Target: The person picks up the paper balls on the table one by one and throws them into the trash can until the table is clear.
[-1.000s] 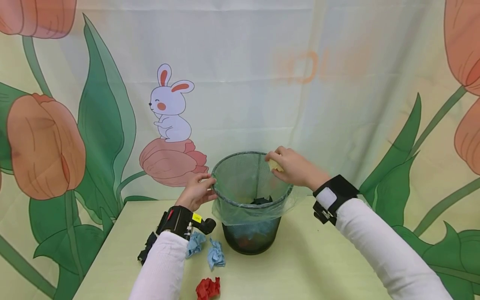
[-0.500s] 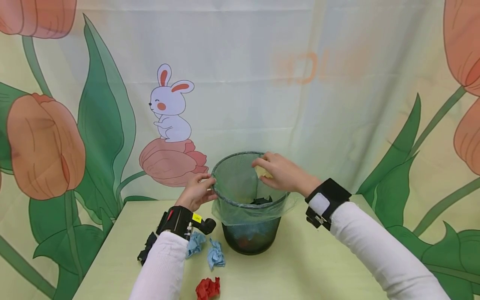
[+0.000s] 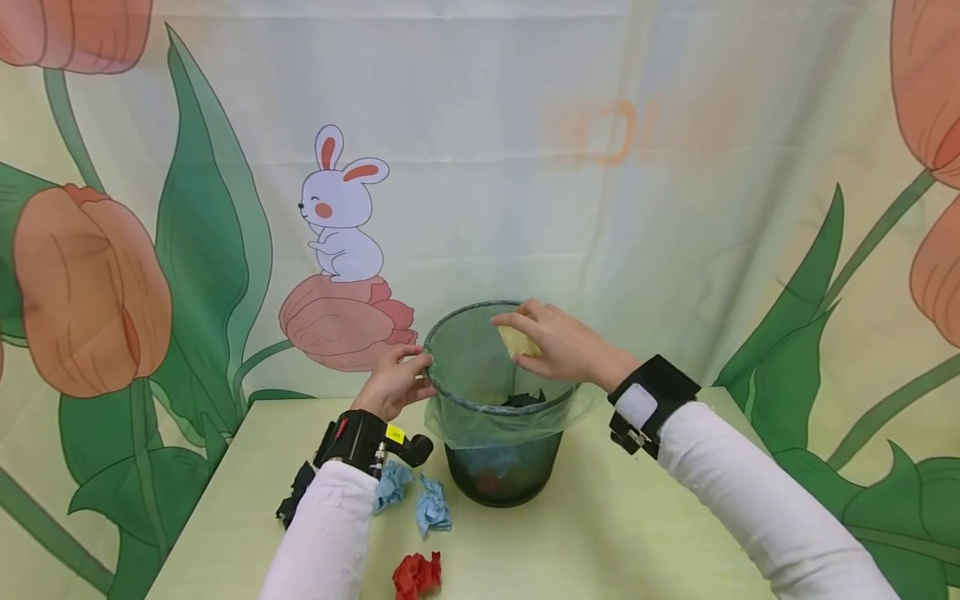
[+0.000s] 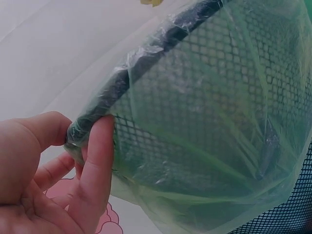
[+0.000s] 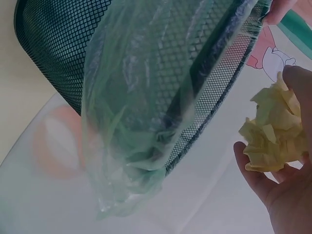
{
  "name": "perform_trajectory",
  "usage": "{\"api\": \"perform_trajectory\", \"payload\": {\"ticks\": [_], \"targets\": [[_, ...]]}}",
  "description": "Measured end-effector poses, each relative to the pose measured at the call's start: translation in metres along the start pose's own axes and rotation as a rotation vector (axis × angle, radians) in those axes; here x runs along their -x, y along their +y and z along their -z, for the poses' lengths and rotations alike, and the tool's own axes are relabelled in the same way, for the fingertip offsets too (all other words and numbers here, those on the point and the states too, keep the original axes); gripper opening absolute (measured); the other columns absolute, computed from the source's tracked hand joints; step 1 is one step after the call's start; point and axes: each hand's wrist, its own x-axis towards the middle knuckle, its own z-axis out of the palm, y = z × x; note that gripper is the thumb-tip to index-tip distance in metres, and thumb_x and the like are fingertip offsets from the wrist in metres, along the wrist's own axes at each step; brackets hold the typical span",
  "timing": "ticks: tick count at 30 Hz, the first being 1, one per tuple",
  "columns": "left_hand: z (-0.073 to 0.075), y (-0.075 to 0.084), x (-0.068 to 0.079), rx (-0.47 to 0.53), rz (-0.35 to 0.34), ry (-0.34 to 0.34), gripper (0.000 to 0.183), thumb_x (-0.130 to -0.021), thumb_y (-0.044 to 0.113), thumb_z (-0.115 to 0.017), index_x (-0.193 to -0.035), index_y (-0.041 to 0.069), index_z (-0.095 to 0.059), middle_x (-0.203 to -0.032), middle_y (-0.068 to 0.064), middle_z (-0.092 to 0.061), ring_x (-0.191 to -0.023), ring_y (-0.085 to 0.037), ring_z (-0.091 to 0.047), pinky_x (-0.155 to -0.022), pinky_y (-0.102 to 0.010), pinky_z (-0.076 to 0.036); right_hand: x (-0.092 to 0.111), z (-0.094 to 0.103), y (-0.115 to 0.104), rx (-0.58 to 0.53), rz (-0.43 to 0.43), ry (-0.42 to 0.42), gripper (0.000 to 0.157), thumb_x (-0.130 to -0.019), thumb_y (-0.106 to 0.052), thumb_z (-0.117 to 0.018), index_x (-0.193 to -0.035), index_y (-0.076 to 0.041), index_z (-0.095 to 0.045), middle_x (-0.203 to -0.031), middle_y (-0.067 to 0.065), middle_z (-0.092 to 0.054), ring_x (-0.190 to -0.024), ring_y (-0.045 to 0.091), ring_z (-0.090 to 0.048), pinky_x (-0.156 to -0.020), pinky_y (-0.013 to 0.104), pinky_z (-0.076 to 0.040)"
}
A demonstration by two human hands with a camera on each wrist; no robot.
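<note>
A black mesh wastebasket (image 3: pixel 501 487) lined with a thin green plastic bag (image 3: pixel 487 429) stands upright on the table. My left hand (image 3: pixel 393 383) pinches its rim on the left side; in the left wrist view the fingers and thumb grip the bag-covered rim (image 4: pixel 151 53). Over the basket's mouth, my right hand (image 3: pixel 558 342) holds a crumpled ball of yellow paper (image 3: pixel 517 340). The right wrist view shows that yellow paper ball (image 5: pixel 273 129) between thumb and fingers, apart from the rim. Inside the basket lies a black crumpled paper (image 3: pixel 523 400).
Two light blue crumpled papers lie left of the basket, one of them a blue paper (image 3: pixel 432 506) near its base. A red crumpled paper (image 3: pixel 417 575) sits nearer the front. Black crumpled paper (image 3: pixel 295 496) is partly hidden by my left forearm. A printed curtain (image 3: pixel 480 167) hangs behind the table (image 3: pixel 637 517).
My right hand has moved left with the yellow paper ball, from the basket's right rim to over its opening. The left hand stays on the rim.
</note>
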Motion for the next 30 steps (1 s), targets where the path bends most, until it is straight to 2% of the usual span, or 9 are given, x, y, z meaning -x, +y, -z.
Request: {"api": "perform_trajectory", "payload": {"ticks": [8, 12, 17, 22, 25, 30], "targets": [[0.000, -0.001, -0.001, -0.002, -0.005, -0.017, 0.044, -0.095, 0.017, -0.049, -0.136, 0.006, -0.035, -0.106, -0.012, -0.045, -0.071, -0.015, -0.053, -0.063, -0.022, -0.055, 0.001, 0.003, 0.001, -0.007, -0.008, 0.023, 0.058, -0.084, -0.021, -0.067, -0.136, -0.013, -0.042, -0.120, 0.014, -0.049, -0.100, 0.028, -0.051, -0.081, 0.039, -0.045], [0.000, 0.000, 0.000, 0.003, -0.006, -0.019, 0.044, -0.096, 0.016, -0.048, -0.136, 0.005, -0.034, -0.107, -0.013, -0.044, -0.071, -0.015, -0.054, -0.062, -0.022, -0.055, 0.002, 0.005, 0.002, 0.012, -0.051, 0.018, 0.053, -0.086, -0.021, -0.064, -0.135, -0.013, -0.044, -0.119, 0.013, -0.049, -0.101, 0.028, -0.051, -0.082, 0.039, -0.045], [-0.001, 0.000, -0.001, -0.001, -0.002, -0.010, 0.042, -0.095, 0.016, -0.049, -0.134, 0.007, -0.036, -0.105, -0.012, -0.045, -0.072, -0.015, -0.054, -0.061, -0.021, -0.054, 0.005, 0.005, 0.003, 0.038, -0.115, 0.012, 0.045, -0.089, -0.020, -0.061, -0.131, -0.012, -0.048, -0.113, 0.012, -0.051, -0.093, 0.026, -0.051, -0.078, 0.036, -0.045], [-0.001, 0.000, -0.001, -0.002, 0.002, -0.007, 0.041, -0.095, 0.017, -0.049, -0.133, 0.008, -0.037, -0.104, -0.012, -0.045, -0.073, -0.015, -0.054, -0.062, -0.022, -0.055, 0.007, 0.003, 0.005, 0.047, -0.151, 0.051, 0.038, -0.089, -0.017, -0.061, -0.125, -0.008, -0.053, -0.102, 0.011, -0.054, -0.085, 0.023, -0.053, -0.073, 0.034, -0.047], [-0.002, -0.001, -0.001, 0.000, 0.002, -0.012, 0.042, -0.095, 0.016, -0.049, -0.134, 0.007, -0.037, -0.105, -0.013, -0.045, -0.073, -0.016, -0.054, -0.062, -0.022, -0.055, 0.009, 0.003, 0.003, 0.033, -0.202, 0.071, 0.034, -0.089, -0.015, -0.061, -0.120, -0.004, -0.055, -0.099, 0.013, -0.056, -0.085, 0.023, -0.057, -0.071, 0.034, -0.049], [-0.002, -0.001, -0.002, -0.002, 0.000, -0.004, 0.042, -0.095, 0.017, -0.049, -0.134, 0.007, -0.037, -0.107, -0.014, -0.045, -0.074, -0.016, -0.054, -0.063, -0.022, -0.055, 0.013, 0.001, 0.001, 0.008, -0.333, 0.096, 0.028, -0.089, -0.012, -0.059, -0.115, -0.001, -0.058, -0.095, 0.015, -0.059, -0.081, 0.024, -0.059, -0.065, 0.035, -0.050]]}}
